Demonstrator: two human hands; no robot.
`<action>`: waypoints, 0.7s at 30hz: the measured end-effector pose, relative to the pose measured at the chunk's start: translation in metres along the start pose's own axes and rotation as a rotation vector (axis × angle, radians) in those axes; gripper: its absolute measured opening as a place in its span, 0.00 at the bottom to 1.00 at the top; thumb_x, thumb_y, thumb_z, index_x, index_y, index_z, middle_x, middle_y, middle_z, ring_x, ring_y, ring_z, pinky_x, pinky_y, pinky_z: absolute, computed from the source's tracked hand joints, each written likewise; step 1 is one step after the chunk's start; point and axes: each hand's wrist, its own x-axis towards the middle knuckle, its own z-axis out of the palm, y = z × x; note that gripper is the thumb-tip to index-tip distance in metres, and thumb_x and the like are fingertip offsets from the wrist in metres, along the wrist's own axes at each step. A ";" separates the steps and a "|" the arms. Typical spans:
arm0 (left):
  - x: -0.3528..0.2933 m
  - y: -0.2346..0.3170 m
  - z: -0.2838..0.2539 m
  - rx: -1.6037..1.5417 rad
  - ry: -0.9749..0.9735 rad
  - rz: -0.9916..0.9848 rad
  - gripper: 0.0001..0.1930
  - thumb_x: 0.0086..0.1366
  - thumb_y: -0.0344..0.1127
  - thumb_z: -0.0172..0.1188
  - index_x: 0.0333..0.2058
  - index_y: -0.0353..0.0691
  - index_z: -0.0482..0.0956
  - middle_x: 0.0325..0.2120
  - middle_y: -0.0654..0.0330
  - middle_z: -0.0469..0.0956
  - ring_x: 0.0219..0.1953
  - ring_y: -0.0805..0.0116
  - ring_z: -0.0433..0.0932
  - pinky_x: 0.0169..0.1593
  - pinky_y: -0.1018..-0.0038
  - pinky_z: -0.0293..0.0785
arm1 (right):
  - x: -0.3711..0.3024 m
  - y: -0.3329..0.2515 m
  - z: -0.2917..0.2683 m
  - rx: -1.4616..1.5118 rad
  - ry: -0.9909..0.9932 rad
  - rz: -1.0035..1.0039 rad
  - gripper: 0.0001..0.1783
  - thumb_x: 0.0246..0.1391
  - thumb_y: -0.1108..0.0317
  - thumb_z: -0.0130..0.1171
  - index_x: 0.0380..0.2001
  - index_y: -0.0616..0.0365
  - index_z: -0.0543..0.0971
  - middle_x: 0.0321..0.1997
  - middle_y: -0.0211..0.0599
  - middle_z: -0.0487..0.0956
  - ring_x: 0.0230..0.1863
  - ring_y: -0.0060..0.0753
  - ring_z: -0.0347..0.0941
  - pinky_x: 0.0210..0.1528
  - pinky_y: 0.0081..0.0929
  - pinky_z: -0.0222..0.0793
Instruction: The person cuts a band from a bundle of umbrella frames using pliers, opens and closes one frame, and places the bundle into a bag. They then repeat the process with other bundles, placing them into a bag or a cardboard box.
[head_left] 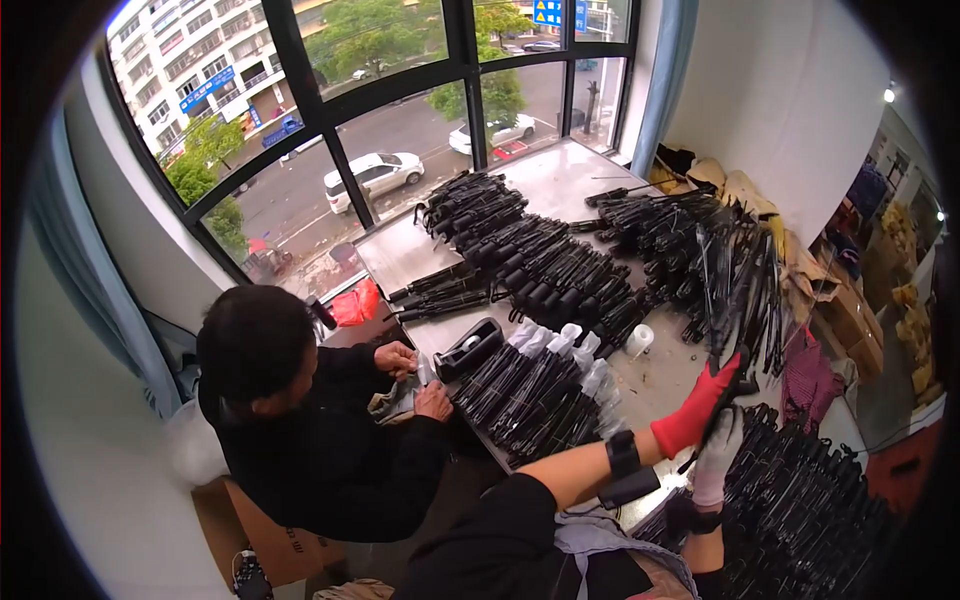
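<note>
My left hand (pixel 697 408), in a red glove, is closed round a slim black rod-like piece (pixel 712 425) that looks like a folded umbrella frame. Just below it, my right hand (pixel 720 458), in a pale glove, is at the lower part of the same piece, its fingers partly hidden. Beyond my hands, a tangle of black umbrella frames (pixel 735 270) stands and leans at the table's right side. Closer to me on the right lies a large pile of similar black frames (pixel 800 510). Dark bands circle both my wrists.
At left, a co-worker (pixel 300 430) in black handles a small pale item at the table (pixel 400 265). Near them are a black tape dispenser (pixel 470 348) and plastic-topped bundles (pixel 540 390). A long row of black frames (pixel 540 260), a white roll (pixel 640 340) and a checked cloth (pixel 808 380) lie around.
</note>
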 end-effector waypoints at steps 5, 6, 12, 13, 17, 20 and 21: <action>-0.024 0.023 0.007 0.407 -0.022 -0.275 0.19 0.66 0.51 0.58 0.41 0.41 0.72 0.23 0.65 0.73 0.21 0.78 0.71 0.27 0.80 0.70 | -0.007 -0.002 0.001 0.280 -0.118 0.586 0.24 0.59 0.71 0.50 0.59 0.65 0.64 0.48 0.47 0.68 0.45 0.38 0.66 0.45 0.30 0.65; -0.020 0.024 -0.001 0.427 -0.017 -0.210 0.18 0.65 0.50 0.59 0.40 0.41 0.72 0.23 0.66 0.73 0.20 0.78 0.70 0.27 0.80 0.69 | -0.014 -0.004 0.003 0.344 -0.138 0.709 0.27 0.57 0.73 0.51 0.60 0.65 0.63 0.52 0.51 0.68 0.50 0.41 0.66 0.49 0.32 0.66; -0.027 0.019 -0.008 0.598 0.080 -0.089 0.16 0.65 0.47 0.61 0.36 0.40 0.71 0.20 0.67 0.71 0.19 0.80 0.68 0.26 0.81 0.67 | -0.045 0.045 0.008 -0.241 -0.273 0.062 0.26 0.56 0.76 0.52 0.59 0.64 0.64 0.54 0.53 0.69 0.50 0.40 0.71 0.46 0.28 0.72; -0.032 0.020 -0.013 0.559 0.060 -0.080 0.15 0.65 0.46 0.61 0.36 0.41 0.71 0.21 0.67 0.71 0.20 0.80 0.68 0.26 0.81 0.67 | -0.044 0.034 0.013 -0.331 -0.203 -0.106 0.22 0.59 0.72 0.51 0.57 0.64 0.66 0.47 0.50 0.71 0.42 0.37 0.72 0.39 0.26 0.71; -0.039 0.043 -0.046 0.689 -0.136 0.119 0.12 0.66 0.42 0.60 0.38 0.41 0.72 0.26 0.68 0.71 0.26 0.80 0.69 0.29 0.80 0.67 | -0.043 -0.008 -0.007 -0.183 -0.164 -0.129 0.17 0.65 0.59 0.48 0.48 0.62 0.69 0.29 0.39 0.74 0.23 0.27 0.70 0.24 0.21 0.67; -0.006 0.127 -0.084 0.692 -0.163 0.250 0.20 0.66 0.48 0.54 0.49 0.41 0.65 0.41 0.62 0.67 0.42 0.71 0.66 0.43 0.72 0.64 | -0.062 -0.037 -0.061 0.507 -0.321 0.529 0.23 0.64 0.49 0.48 0.39 0.63 0.71 0.20 0.34 0.72 0.15 0.21 0.66 0.18 0.18 0.62; 0.020 0.160 -0.091 0.510 -0.011 0.213 0.30 0.67 0.56 0.49 0.58 0.42 0.56 0.53 0.57 0.62 0.54 0.63 0.62 0.55 0.66 0.59 | -0.075 -0.039 -0.073 0.532 -0.329 0.568 0.24 0.63 0.48 0.49 0.37 0.64 0.71 0.19 0.34 0.72 0.15 0.22 0.66 0.18 0.19 0.62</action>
